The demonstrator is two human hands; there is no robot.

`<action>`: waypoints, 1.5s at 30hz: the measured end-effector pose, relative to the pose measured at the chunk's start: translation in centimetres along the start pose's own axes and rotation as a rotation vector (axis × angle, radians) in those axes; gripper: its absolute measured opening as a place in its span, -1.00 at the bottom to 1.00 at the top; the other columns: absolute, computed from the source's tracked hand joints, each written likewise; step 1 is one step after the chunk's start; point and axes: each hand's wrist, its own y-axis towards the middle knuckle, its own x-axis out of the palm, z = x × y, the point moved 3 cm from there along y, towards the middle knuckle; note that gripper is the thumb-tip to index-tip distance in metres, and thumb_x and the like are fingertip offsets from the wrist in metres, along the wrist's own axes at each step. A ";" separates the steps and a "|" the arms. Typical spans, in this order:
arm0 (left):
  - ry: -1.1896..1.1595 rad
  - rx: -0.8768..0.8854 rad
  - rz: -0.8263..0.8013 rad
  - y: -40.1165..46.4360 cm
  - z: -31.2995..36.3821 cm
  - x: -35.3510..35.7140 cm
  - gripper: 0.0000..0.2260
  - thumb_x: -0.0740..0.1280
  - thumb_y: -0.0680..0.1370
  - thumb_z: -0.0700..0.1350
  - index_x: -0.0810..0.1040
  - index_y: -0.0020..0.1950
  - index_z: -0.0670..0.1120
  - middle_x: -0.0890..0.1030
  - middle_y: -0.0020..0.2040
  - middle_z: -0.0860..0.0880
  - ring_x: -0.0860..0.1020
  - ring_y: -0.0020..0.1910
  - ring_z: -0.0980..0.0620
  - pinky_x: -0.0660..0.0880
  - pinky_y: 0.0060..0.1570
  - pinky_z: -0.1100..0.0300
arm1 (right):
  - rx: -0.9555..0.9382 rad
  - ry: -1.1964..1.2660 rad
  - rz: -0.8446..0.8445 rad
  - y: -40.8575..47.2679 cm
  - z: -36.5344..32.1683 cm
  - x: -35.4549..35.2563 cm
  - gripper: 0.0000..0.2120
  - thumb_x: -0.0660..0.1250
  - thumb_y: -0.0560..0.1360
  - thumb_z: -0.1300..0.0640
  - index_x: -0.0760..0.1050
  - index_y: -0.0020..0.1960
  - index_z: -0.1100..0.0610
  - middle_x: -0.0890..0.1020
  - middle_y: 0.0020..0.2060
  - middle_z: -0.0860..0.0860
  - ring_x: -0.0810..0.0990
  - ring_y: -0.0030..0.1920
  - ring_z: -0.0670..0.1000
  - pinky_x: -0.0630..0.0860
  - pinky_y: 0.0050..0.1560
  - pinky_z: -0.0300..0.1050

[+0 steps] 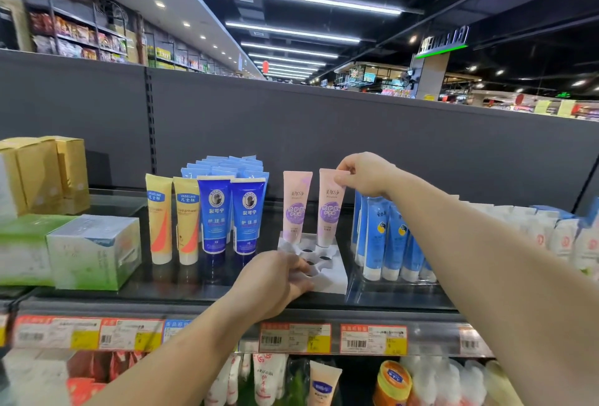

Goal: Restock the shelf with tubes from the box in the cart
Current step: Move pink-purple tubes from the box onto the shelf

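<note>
Two pink tubes stand upright in the back row of a white holder tray (334,279) on the top shelf. My right hand (364,174) pinches the top of the right pink tube (329,211). The left pink tube (295,204) stands free beside it. My left hand (275,279) grips the tray's front left edge, fingers curled over it. Several round slots in the tray's front rows are bare. The cart and its box are out of view.
Blue tubes (230,211) and yellow tubes (171,221) stand left of the tray. Light blue tubes (389,237) fill a clear bin on the right. Green-white boxes (94,250) sit far left. Price labels (295,337) line the shelf edge, more goods below.
</note>
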 end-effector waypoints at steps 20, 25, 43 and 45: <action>-0.081 0.042 0.040 -0.6 -0.1 -0.2 -0.61 0.39 0.52 0.07 0.50 0.34 0.10 0.59 0.19 0.11 0.53 0.07 0.19 0.48 0.10 0.29 | 0.036 -0.188 0.134 -2.1 -2.5 -1.3 -0.58 0.25 0.52 -0.25 0.42 0.33 -0.16 0.50 0.31 -0.10 0.39 0.36 0.07 -0.03 0.47 0.23; -0.157 0.198 0.099 -1.1 0.2 -1.2 -0.66 0.37 0.52 0.08 0.53 0.28 0.08 0.58 0.18 0.11 0.52 0.10 0.17 0.51 0.12 0.18 | 0.021 -0.208 0.313 -7.0 -4.7 -0.7 -0.62 0.29 0.50 -0.17 0.50 0.28 -0.10 0.58 0.20 -0.09 0.47 0.27 0.02 0.32 0.31 0.04; 0.079 0.141 0.113 -20.8 -6.4 -7.9 -0.60 0.25 0.51 0.19 0.53 0.25 0.02 0.59 0.20 -0.03 0.51 0.22 -0.08 0.45 0.18 0.04 | 0.033 -0.063 0.103 -25.2 -17.3 9.7 -0.61 0.31 0.53 -0.09 0.50 0.30 0.03 0.58 0.20 0.03 0.49 0.26 0.10 0.42 0.20 -0.05; 0.104 0.084 0.109 -25.9 -9.1 -8.6 -0.65 0.29 0.50 0.19 0.57 0.19 0.04 0.63 0.13 -0.03 0.54 0.15 -0.09 0.45 0.04 0.13 | 0.007 -0.027 0.027 -27.4 -21.1 12.5 -0.58 0.26 0.52 -0.14 0.51 0.30 0.03 0.61 0.15 0.04 0.54 0.21 0.13 0.43 0.10 -0.08</action>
